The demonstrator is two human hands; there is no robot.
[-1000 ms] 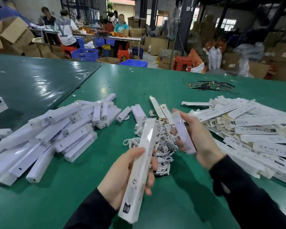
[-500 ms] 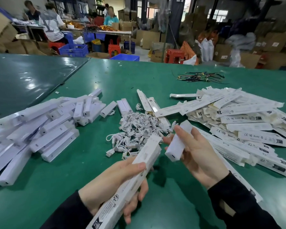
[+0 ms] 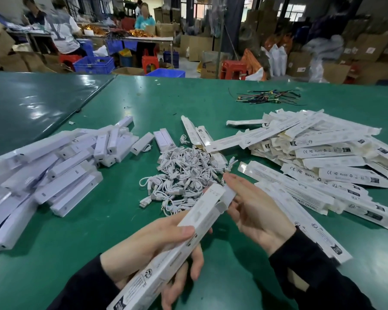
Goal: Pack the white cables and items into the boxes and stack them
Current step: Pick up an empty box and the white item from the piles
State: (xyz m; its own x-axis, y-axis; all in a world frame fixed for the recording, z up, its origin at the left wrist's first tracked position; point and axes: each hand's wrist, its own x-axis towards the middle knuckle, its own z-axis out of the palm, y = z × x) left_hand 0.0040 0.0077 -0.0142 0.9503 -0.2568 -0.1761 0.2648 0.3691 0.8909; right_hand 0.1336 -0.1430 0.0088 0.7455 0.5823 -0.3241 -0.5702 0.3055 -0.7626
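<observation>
Gripping a long box (image 3: 184, 247) in the left hand (image 3: 157, 247), thumb on top. Pinching a white bar (image 3: 227, 195) at the box's open mouth with the right hand (image 3: 255, 211). Hiding most of the bar inside; cables (image 3: 184, 173) lying heaped beyond.

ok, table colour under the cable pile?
Green; the table shows it best in the head view, all around the white cables.

Dark cable ties (image 3: 268, 97) lie far across my green table (image 3: 126, 220). Beyond it: blue crates (image 3: 94, 64), red stools (image 3: 233, 69), cardboard cartons (image 3: 300, 63).
</observation>
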